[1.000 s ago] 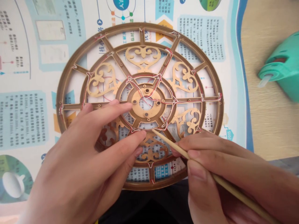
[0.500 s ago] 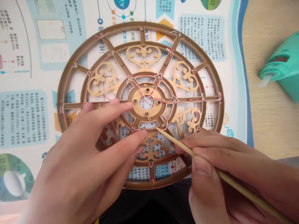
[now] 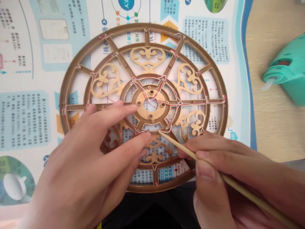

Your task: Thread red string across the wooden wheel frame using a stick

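Biggest thing in view is a white-and-blue printed paper poster [image 3: 23, 121] lying flat, with a pale wooden tabletop [image 3: 274, 133] showing at 3 o'clock. On that wood sits a blurry teal plastic gadget [image 3: 288, 73], can't tell what it is, and dark trousers [image 3: 152, 210] fill 6 o'clock. Centred on the poster is a round brown spoked wooden frame [image 3: 145, 27] with gold fretwork scrolls [image 3: 147, 54]. The left hand [image 3: 78, 168] is spread wide, fingers lying across the frame from about 8 o'clock. The right hand [image 3: 224, 171] is pinched narrow on a thin bamboo stick [image 3: 181, 148], its tip at 6 o'clock on the inner ring, right by fine red-and-white wiring [image 3: 190, 102].

My worry: that tip could snag and snap a wire, or too much pressure could crack the thin fretwork. The frame might also skate on the paper if the left hand eased off.
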{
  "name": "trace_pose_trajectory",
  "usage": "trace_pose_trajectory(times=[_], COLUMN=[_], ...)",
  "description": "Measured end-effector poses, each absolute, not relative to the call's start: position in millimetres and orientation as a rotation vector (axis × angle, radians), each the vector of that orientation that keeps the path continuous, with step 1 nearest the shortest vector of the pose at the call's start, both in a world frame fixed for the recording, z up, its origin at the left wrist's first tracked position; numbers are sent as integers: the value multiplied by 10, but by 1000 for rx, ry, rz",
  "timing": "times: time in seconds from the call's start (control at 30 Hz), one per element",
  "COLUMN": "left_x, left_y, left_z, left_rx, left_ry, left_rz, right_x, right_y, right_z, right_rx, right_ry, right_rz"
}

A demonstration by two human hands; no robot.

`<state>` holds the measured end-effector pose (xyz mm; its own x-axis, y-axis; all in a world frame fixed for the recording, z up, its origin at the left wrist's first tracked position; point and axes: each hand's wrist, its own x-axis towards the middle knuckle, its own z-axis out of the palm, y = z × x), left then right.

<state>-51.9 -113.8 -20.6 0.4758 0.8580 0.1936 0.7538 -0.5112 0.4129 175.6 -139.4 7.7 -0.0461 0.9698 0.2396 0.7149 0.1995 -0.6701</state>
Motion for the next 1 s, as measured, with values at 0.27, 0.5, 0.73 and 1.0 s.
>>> trace_pose_trajectory(times=[0.27, 0.5, 0.73, 1.0], left_x=[-537, -519, -516, -518], left_y=[-1121, -1144, -1142, -1135], left_z=[-208, -210, -201, -198], left_rx=[2444, 2439, 2444, 2447], left_ry=[1362, 1392, 1380, 1379], left_rz=[531, 530, 523, 532], right_x=[1747, 1731, 1772, 1800], right_y=[-1341, -1365, -1391, -1377], right_z=[72, 80, 59, 78], right_rx=[-1529, -1541, -1550, -1598], right_ry=[-1826, -1747, -1833, -1847], right_rz=[509, 511, 487, 462])
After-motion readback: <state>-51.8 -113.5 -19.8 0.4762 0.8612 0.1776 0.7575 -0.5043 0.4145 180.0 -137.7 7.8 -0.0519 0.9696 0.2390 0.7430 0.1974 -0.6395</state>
